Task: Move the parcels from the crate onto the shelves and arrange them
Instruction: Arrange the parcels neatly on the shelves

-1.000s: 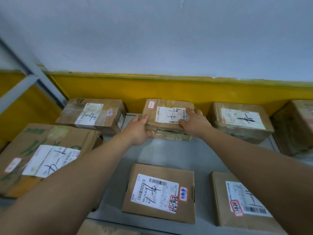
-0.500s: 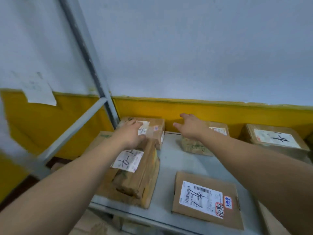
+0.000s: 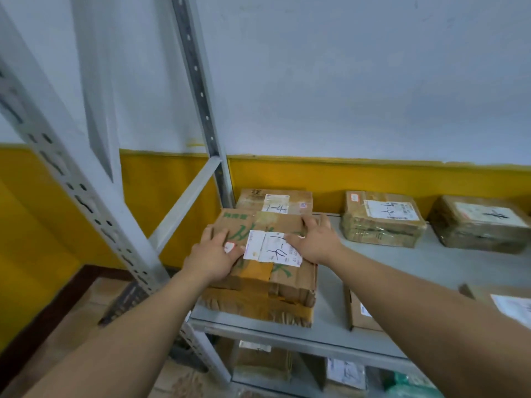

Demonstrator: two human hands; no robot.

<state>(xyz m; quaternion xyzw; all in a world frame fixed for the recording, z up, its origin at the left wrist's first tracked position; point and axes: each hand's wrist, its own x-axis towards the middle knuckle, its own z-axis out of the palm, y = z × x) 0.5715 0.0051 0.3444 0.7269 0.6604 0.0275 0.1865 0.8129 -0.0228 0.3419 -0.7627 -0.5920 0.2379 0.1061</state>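
A large worn cardboard parcel [image 3: 275, 285] with green print and a white label lies at the left front of the grey shelf [image 3: 442, 262]. My left hand [image 3: 214, 254] lies flat on its top near the left edge, fingers spread. My right hand [image 3: 314, 239] presses on its top at the far right corner. Both palms rest on the box; neither hand wraps around it. Behind it sits a smaller brown parcel [image 3: 275, 201] against the yellow wall. No crate is in view.
Two taped parcels [image 3: 382, 219] [image 3: 479, 228] stand along the back of the shelf. A flat box [image 3: 362, 314] lies under my right forearm, another [image 3: 505, 303] at the right edge. Grey slotted uprights [image 3: 201, 90] [image 3: 77, 179] stand at left. More parcels [image 3: 264, 360] fill the lower shelf.
My hands left the small middle parcel at the back and came to the large parcel at the left. The view swung left and down; the large parcel now lies flat.
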